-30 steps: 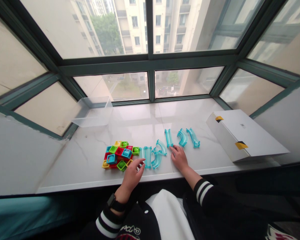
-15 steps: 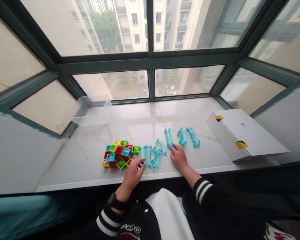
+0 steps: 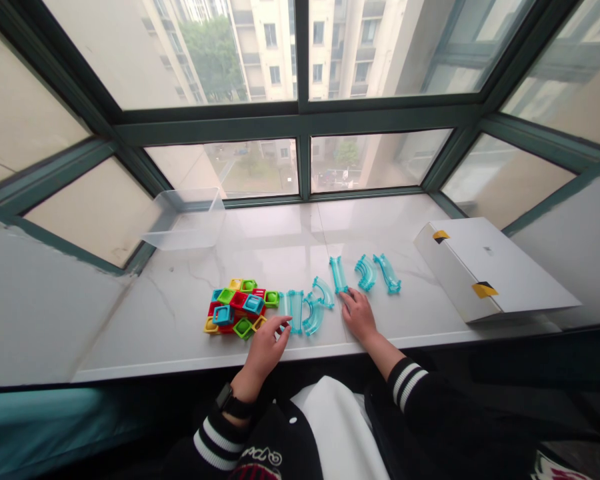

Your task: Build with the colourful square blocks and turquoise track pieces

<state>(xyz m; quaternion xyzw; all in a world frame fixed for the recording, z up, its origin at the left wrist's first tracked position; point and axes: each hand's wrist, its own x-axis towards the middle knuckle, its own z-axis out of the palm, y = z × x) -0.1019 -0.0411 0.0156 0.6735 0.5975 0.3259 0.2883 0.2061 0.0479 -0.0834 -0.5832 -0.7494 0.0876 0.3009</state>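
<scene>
The far half of the tabletop [image 3: 280, 233] lies bare between the clear plastic bin [image 3: 187, 223] at the back left and the white box [image 3: 490, 267] at the right. Along the front edge, the heap of coloured blocks [image 3: 235, 308] and the blue track pieces [image 3: 307, 305] form a row with only narrow gaps. Bare stone lies left of the heap and between the rightmost tracks and the box.

Blocks [image 3: 237, 309] left of track pieces [image 3: 305, 308]; box [image 3: 490, 267] far right.

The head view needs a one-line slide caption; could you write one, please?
Left hand by coloured blocks, right hand by turquoise track pieces, on a marble sill.
</scene>
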